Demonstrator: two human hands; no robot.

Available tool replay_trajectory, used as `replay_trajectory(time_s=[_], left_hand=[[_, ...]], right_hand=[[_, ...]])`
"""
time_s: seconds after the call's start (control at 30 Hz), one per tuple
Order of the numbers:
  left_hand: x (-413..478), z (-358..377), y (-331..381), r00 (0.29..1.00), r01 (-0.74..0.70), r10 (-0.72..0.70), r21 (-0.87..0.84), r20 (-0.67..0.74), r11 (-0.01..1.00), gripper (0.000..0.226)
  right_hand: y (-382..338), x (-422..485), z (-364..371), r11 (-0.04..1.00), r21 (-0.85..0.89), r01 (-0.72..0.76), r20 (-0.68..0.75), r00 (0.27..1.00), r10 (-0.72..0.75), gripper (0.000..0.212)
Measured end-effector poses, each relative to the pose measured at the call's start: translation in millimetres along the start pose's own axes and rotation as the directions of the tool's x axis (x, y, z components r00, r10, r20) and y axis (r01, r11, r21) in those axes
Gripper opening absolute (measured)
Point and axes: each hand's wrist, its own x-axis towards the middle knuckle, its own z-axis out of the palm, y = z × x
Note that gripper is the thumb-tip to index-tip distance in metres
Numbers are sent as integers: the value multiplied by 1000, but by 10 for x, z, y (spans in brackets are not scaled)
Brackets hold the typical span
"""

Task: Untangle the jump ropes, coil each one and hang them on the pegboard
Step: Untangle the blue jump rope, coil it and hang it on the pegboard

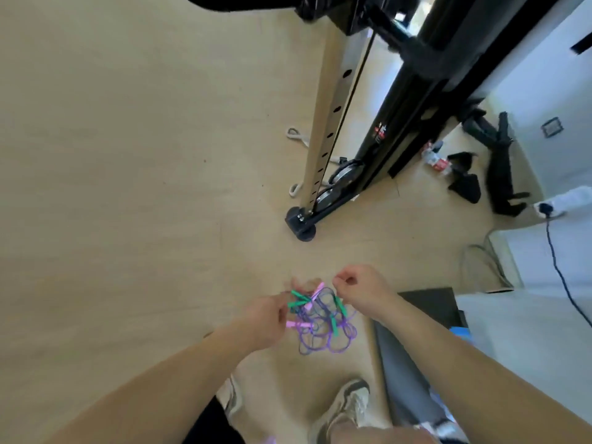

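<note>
The jump ropes (323,331) hang as one knotted bundle in the air between the two hands, above the pale floor (128,187) and in front of the person's shoes (347,408). The left hand (264,317) has its fingers curled round the left side of the bundle, where several handles crowd together. The right hand (362,290) is closed narrowly at the upper right edge and seems to pinch a thin strand, though blur hides the exact contact. The cords are thin, purple and bluish, probably smooth plastic or coated line, drooping in loose overlapping loops. That suggests they are very light, limp and springy rather than stiff, so they likely slide over each other easily but snag wherever a loop tightens. The green handles (299,296) and pink handles (298,324) are short, straight, rigid sticks with a matte look. They are the surest places to take hold, since each one marks a rope end that can be fed back through the loops. Pulling hard on a cord mid-length would probably cinch the knot. No pegboard is in view; a black machine frame (416,107) stands well apart.
</note>
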Motion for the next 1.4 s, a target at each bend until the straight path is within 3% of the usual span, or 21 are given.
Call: replay_trajectory(time_s=[0.17, 0.33, 0.53, 0.6, 0.67, 0.8, 0.93, 1.07, 1.2, 1.3, 1.4], left_hand=[[1004, 729, -692, 999, 10, -12, 40, 40, 999, 25], [2346, 1657, -1349, 997, 17, -19, 28, 71, 999, 26], [3523, 2509, -1712, 982, -132, 112, 134, 153, 982, 14], [3784, 2746, -1761, 977, -172, 145, 174, 159, 970, 15], [3938, 2922, -1787, 982, -167, 151, 153, 114, 974, 36], [4059, 3099, -1719, 973, -217, 206, 110, 107, 970, 45], [4172, 3231, -1728, 952, -285, 271, 87, 143, 955, 67], [4268, 3387, -1774, 934, -334, 320, 69, 158, 940, 52], [4365, 3487, -1823, 945, -319, 302, 150, 126, 936, 39], [4424, 3527, -1820, 955, -293, 279, 165, 102, 942, 15], [4431, 3501, -1811, 958, -285, 274, 173, 89, 943, 23]], right_hand=[[666, 867, 915, 999, 48, -13, -49, 999, 16, 31], [1762, 2001, 1855, 992, 19, -122, -136, 983, 123, 16], [2677, 2932, 2596, 986, -135, -96, 55, 993, 104, 23], [2874, 3049, 2643, 980, -150, -134, 25, 990, 139, 26], [3103, 3068, 2644, 964, -154, -217, -74, 975, 208, 29], [3506, 3021, 2682, 928, 21, -372, -280, 889, 363, 20], [3761, 3093, 2979, 909, 83, -407, -273, 868, 414, 22], [4035, 3159, 3350, 852, 172, -495, -223, 823, 523, 13], [4165, 3248, 3510, 843, 232, -486, -267, 801, 536, 19], [4203, 3323, 3515, 828, 247, -504, -274, 783, 559, 24], [4205, 3345, 3528, 823, 269, -500, -280, 777, 563, 29]])
